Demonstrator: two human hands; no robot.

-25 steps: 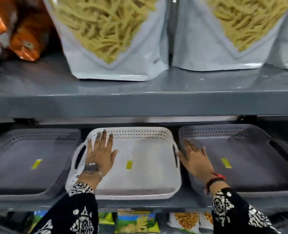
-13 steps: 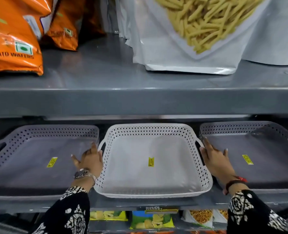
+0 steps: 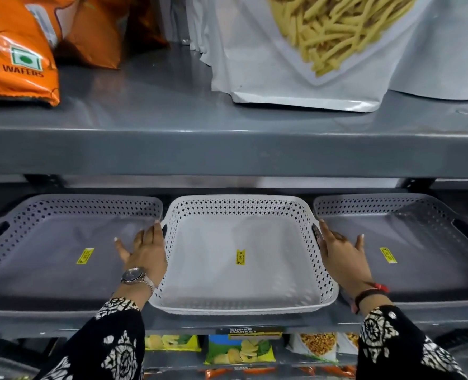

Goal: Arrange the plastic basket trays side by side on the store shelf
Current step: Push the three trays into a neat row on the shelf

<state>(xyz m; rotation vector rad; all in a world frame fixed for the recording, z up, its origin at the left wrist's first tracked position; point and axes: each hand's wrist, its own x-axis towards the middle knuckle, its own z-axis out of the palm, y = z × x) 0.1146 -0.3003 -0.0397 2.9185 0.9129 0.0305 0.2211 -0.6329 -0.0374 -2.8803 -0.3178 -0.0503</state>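
Three perforated plastic basket trays sit in a row on the grey store shelf (image 3: 194, 323). The white tray (image 3: 227, 286) is in the middle, square to the shelf front, with a yellow price sticker on its floor. A grey tray (image 3: 49, 272) lies to its left and another grey tray (image 3: 430, 272) to its right. My left hand (image 3: 145, 253) rests against the white tray's left wall, fingertips by the handle slot, thumb spread over the left grey tray. My right hand (image 3: 339, 256) lies along the white tray's right wall, fingers stretched out. Neither hand curls around anything.
The upper shelf (image 3: 227, 149) hangs close above the trays. On it stand orange wafer bags (image 3: 16, 50) at left and white pouches of yellow sticks (image 3: 295, 50) at right. Snack packets (image 3: 238, 352) fill the shelf below.
My left hand left the white tray's floor for its left side. My right hand moved up against its right side. The white tray turned from a slant to square between the grey trays.
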